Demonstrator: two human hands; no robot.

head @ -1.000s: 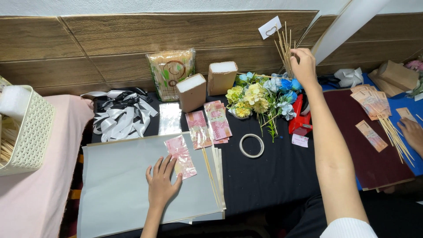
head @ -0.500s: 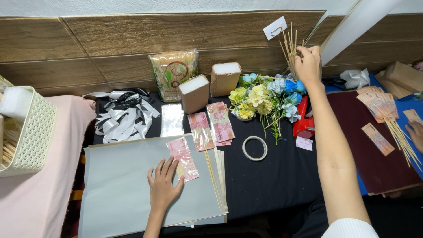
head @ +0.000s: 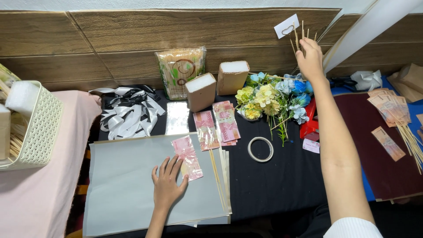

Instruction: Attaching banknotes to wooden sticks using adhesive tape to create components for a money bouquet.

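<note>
Left hand (head: 167, 187) flat, fingers spread, pinning grey paper sheets (head: 128, 185) beside wrapped banknote (head: 188, 157). Right hand (head: 309, 59) pinched shut on wooden skewers (head: 298, 39); best drawn out straight, 1 at a time.

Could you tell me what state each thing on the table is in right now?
left hand: flat on the grey paper sheets
right hand: gripping wooden skewers
pink banknote: wrapped in film, on a skewer, lying flat
tape roll: lying flat
ribbons: loose heap
flowers: lying bunched
</note>
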